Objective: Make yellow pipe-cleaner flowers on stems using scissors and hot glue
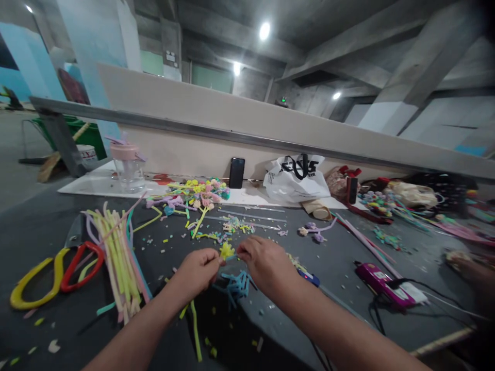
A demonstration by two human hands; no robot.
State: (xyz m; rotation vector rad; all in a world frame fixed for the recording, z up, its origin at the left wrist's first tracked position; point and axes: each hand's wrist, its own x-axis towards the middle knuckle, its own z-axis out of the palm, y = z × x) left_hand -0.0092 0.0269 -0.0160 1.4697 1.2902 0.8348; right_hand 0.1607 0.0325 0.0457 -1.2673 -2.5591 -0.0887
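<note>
My left hand (203, 265) pinches the near side of a small yellow pipe-cleaner flower (226, 250). From the right, my right hand (266, 262) is closed at the fingertips on a short light-blue pipe-cleaner piece (232, 256), which reaches to the flower's base. Just below both hands lies a heap of bent blue pipe-cleaner pieces (236, 284). A yellow-green stem (195, 330) lies on the dark table nearer to me. To the left is a thick bundle of pastel pipe cleaners (119, 263), beside large scissors (62, 278) with yellow and red handles.
Finished flowers (204, 191) pile up at the back. A phone (236, 173) leans on the partition near a clear cup (128, 167) and a white bag (296, 178). At right lies a purple glue gun (386, 284) with a cord. Another person's hand (469, 265) shows at the right edge.
</note>
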